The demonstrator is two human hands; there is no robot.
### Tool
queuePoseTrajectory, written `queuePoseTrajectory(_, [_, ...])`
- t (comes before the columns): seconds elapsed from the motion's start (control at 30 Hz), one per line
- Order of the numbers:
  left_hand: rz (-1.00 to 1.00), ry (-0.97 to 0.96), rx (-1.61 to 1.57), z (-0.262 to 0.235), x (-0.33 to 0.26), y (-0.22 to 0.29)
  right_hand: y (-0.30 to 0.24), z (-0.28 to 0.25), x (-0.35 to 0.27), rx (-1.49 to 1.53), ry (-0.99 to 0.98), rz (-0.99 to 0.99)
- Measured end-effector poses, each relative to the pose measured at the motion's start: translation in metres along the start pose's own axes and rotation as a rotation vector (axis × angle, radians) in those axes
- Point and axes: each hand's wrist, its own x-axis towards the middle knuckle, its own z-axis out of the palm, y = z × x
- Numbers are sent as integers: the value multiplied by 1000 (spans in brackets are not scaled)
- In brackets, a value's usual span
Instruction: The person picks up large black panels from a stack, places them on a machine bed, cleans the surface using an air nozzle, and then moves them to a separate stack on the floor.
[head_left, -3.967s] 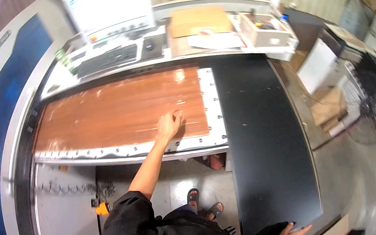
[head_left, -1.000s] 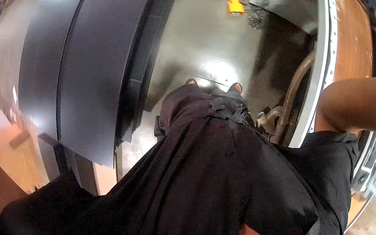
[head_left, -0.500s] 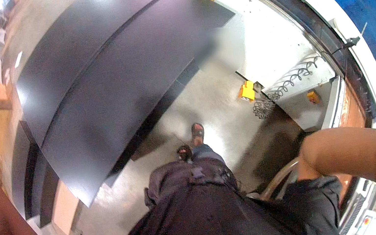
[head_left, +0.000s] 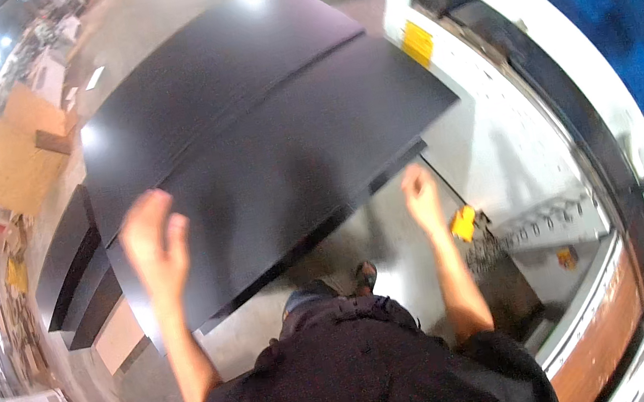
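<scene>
Two large flat black panels lie in front of me, the far panel [head_left: 224, 72] partly beneath or against the near panel [head_left: 312, 143]; I cannot tell which. My left hand [head_left: 152, 242] hovers over the left end of the near panel, thumb and fingers apart, holding nothing. On the other side, my right hand [head_left: 420, 189] is raised off the panel's front right corner. Its fingers are curled in and nothing shows in them. Whether either hand touches a panel is hard to tell, but both look apart from it.
A white machine frame [head_left: 496, 121] with a yellow label runs along my right. By it are a yellow control piece [head_left: 464, 222] and a coiled black cable [head_left: 531, 227]. Black strips [head_left: 76, 259] are stacked at left. Wooden boards [head_left: 15, 171] stand farther off.
Both arms have swung forward from my sides, bringing my hands into view over and beside the near panel. My view has shifted, so the panels appear lower and farther right.
</scene>
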Motion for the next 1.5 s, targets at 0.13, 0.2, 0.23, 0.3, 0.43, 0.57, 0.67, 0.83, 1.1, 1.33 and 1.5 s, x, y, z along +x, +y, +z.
queuePoseTrajectory(0.13, [-270, -331, 15, 72, -152, -62, 87, 103, -56, 477, -439, 837])
queuePoseTrajectory(0.2, [-571, -452, -18, 79, -215, -74, 90, 140, -61, 613, -558, 984])
queuePoseTrajectory(0.23, [-663, -504, -9, 81, -235, -84, 85, 160, -61, 698, -559, 1043])
queuePoseTrajectory(0.3, [-787, -565, 40, 87, -280, -110, 83, 196, -55, 796, -495, 1067])
queuePoseTrajectory(0.43, [-990, -611, 102, 78, -350, -133, 86, 243, -59, 702, -288, 1071])
queuePoseTrajectory(0.57, [-1000, -629, 152, 75, -358, -122, 87, 231, -56, 640, -292, 1040])
queuePoseTrajectory(0.67, [-962, -553, 239, 89, -360, -121, 79, 230, -56, 640, -235, 1056])
queuePoseTrajectory(0.83, [-796, -399, 290, 97, -397, -148, 54, 231, -57, 614, -277, 1088])
queuePoseTrajectory(1.1, [-528, -244, 408, 37, -334, -167, 26, 203, -59, 648, -345, 990])
queuePoseTrajectory(1.33, [-376, -433, 253, -43, -234, -199, -113, 191, -42, 389, -189, 639])
queuePoseTrajectory(1.5, [-319, -525, 197, -92, -163, -190, -183, 188, 4, 370, -123, 476])
